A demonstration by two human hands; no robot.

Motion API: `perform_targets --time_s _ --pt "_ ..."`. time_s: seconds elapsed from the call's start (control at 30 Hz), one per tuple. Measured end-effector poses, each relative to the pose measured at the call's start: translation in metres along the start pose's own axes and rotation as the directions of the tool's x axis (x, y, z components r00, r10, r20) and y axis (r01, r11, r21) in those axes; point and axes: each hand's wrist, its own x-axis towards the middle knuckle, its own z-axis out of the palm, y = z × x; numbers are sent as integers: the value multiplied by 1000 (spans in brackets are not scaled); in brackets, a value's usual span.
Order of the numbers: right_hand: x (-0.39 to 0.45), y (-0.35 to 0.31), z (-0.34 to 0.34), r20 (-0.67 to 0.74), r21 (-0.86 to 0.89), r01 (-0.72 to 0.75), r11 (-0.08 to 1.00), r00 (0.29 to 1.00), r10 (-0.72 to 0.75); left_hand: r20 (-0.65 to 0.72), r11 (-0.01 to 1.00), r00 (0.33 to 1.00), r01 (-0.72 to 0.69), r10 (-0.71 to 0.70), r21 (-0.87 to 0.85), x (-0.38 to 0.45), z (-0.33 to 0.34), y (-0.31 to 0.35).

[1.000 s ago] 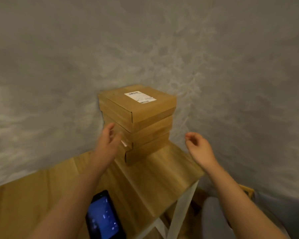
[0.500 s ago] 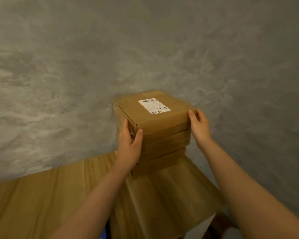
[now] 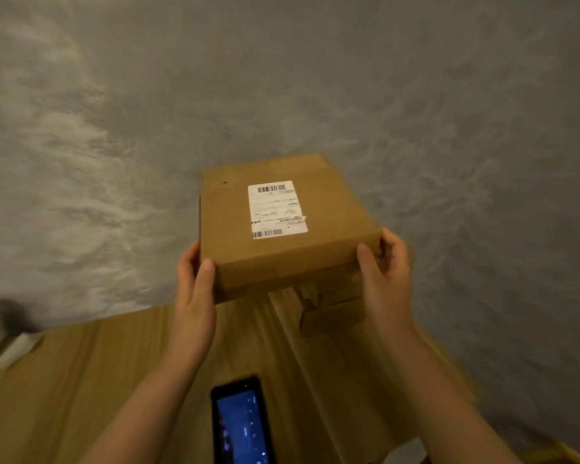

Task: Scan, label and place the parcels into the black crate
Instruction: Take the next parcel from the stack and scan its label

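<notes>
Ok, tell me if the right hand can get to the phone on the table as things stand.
Probably not yet: the right hand grips the parcel, sharing it with the left hand. The phone lies uncovered on the table between the forearms, so the way is otherwise free.

Top parcel (image 3: 282, 226) now off the stack (image 3: 329, 306), between both hands (image 3: 195, 289).
</notes>
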Motion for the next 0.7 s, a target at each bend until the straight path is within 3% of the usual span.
perform_targets --time_s 0.3,0.5,0.7 --pt "-139 -2 104 206 8 -168 986 965 162 -187 991 977 116 -103 62 -36 -176 -34" --pt "-202 22 145 222 -68 -278 958 932 286 -200 965 956 238 -214 108 -84 -256 -66" --pt "-239 37 156 212 -198 -305 931 914 345 -147 952 946 301 -290 59 -109 -291 -78"
